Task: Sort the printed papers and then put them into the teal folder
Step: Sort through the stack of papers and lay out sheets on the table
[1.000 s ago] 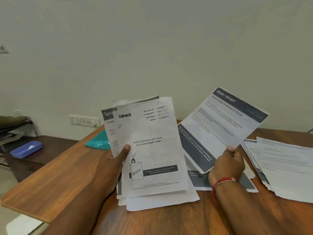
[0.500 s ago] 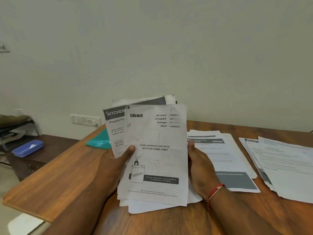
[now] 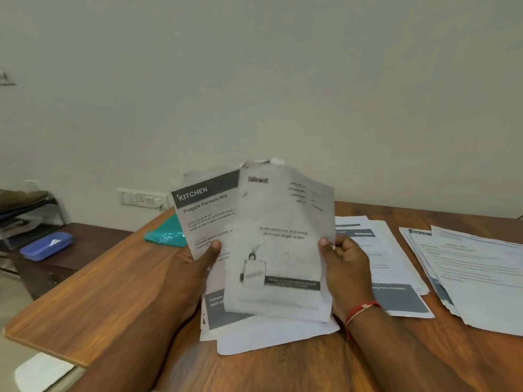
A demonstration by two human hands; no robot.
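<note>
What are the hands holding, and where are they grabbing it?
Both hold printed papers. The left hand grips the stack of papers at its left edge, thumb on front. The right hand pinches the front sheet at its right edge.

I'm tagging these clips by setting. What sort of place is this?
Probably an office or study room: a wooden desk with sorted printouts, a wall socket, and a document tray on a side table.
</note>
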